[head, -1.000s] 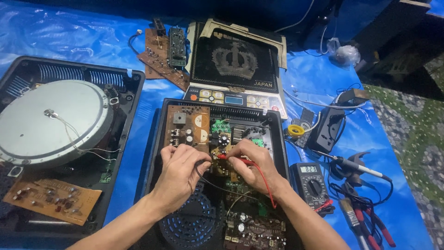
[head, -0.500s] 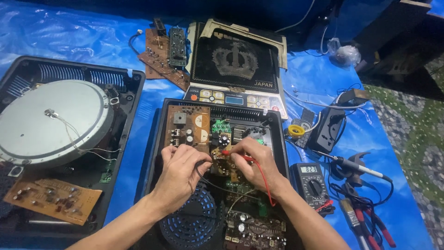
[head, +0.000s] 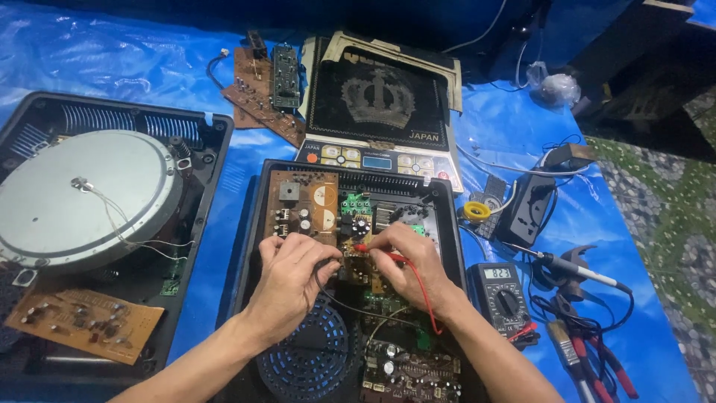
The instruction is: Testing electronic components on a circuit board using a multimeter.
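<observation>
Item: opened induction cooker [head: 261, 298], circuit board [head: 328, 209] under both hands
Left hand [head: 294, 272] pinches the black probe [head: 328, 263], right hand [head: 406, 261] pinches the red probe [head: 371, 249], tips meeting on the board just ahead of the fingers; multimeter [head: 501, 298] right of the right hand. Risk: a slipping tip likely bridges neighbouring solder points

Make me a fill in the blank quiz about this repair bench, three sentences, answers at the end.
1. The right hand holds a probe whose colour is ____.
2. Both hands work over the circuit board inside an open ____ casing.
3. The multimeter lies to the ____ of that casing, by the right forearm.

Missing words: red; black; right
</observation>
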